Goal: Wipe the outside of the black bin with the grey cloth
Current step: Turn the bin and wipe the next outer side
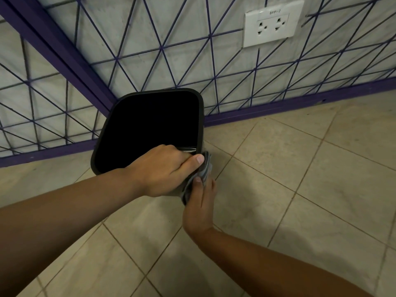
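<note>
two bare forearms enter from the lower frame. left hand (165,168) grips the near rim of the black square plastic bin (147,127), centre frame. right hand (200,202) presses the crumpled grey cloth (204,170) against its outer right wall. wiping appears underway; remaining sides unverified.

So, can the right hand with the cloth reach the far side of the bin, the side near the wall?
Probably not as it stands. The black bin sits in a corner, its far sides close to the purple wire grille. The right hand presses the grey cloth on the near right wall; the left hand grips the rim.
</note>
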